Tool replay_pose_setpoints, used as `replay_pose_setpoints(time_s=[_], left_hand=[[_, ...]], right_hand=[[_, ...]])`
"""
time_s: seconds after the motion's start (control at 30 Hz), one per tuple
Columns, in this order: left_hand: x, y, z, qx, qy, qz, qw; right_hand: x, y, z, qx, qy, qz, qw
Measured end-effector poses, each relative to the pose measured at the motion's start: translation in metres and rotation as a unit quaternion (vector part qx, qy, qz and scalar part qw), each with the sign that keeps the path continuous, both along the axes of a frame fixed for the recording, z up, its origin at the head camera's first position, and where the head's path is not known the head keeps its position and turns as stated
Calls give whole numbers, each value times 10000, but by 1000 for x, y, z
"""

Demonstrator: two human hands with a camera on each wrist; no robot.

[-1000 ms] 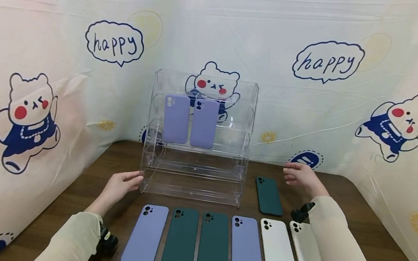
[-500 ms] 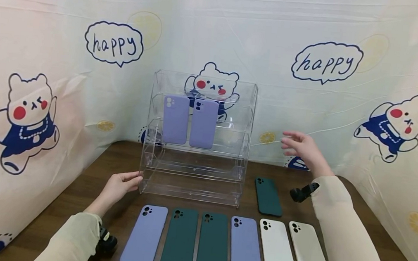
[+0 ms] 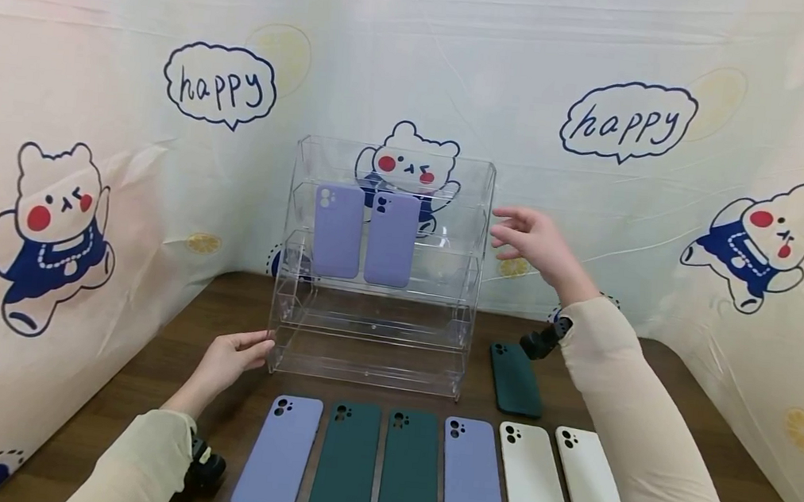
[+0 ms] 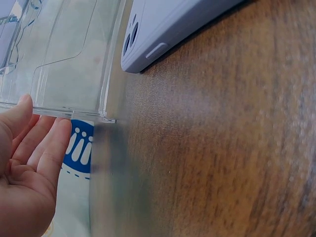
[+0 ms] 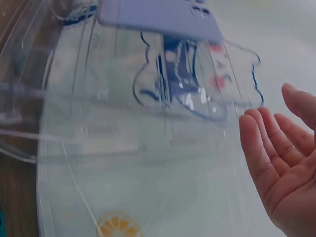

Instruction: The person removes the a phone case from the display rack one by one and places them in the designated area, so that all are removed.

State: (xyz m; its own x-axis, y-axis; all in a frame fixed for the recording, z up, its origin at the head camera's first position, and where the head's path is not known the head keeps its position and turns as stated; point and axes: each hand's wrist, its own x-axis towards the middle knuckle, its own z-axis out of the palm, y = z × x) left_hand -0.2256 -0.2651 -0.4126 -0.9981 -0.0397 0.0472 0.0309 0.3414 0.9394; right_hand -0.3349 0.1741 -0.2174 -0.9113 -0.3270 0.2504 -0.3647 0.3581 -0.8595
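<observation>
A clear stepped acrylic display rack (image 3: 369, 376) stands on the table; two lilac phone cases (image 3: 337, 231) lean upright side by side on an upper tier. My left hand (image 3: 223, 363) holds the rack's lower left side edge, with the thumb at the front and fingers against the outer side in the left wrist view. To the right of the upper tiers, my right hand (image 3: 535, 243) is raised and holds nothing, fingers apart and slightly bent. A dark green phone case (image 3: 516, 380) lies right of the rack, partly beneath the right wrist's camera.
Along the front lies a row of phone cases: lilac (image 3: 278, 455), green (image 3: 344, 461), another green, another lilac, then white ones (image 3: 537, 486). The right sleeve (image 3: 637, 431) covers part of the last white case. A printed curtain (image 3: 420, 45) surrounds the table.
My right hand has risen from beside the loose green case and moved left toward the rack's upper right side. The left hand stays at the rack, and the cases have not moved.
</observation>
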Motion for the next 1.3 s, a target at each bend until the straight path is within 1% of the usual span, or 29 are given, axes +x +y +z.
replay_pose_setpoints(time_s=[0.13,0.27,0.57,0.73,0.87,1.0,1.17,1.3], left_hand=[[0,0,0,16,1,24,10000],[0,1,0,-6,-19,27,10000],[0,1,0,-16,-5,47,10000],[-1,2,0,-24,0,28,10000],[-2,1,0,-34,6,34,10000],[-2,1,0,-56,-18,59,10000],[0,0,0,-62,-22,39,10000],[0,0,0,-61,-30,36,10000]], right_hand=[[0,-23,0,66,-33,69,9999],[-2,-44,-4,67,-135,137,9998],[-8,-79,-24,-94,-449,318,9984],[-11,-92,-36,-288,-614,207,9975],[-12,-99,-44,-417,-660,122,9969],[-12,-106,-51,-434,-647,70,9969],[-14,-113,-58,-649,-622,80,9959],[-14,-119,-61,-682,-499,-72,9964]])
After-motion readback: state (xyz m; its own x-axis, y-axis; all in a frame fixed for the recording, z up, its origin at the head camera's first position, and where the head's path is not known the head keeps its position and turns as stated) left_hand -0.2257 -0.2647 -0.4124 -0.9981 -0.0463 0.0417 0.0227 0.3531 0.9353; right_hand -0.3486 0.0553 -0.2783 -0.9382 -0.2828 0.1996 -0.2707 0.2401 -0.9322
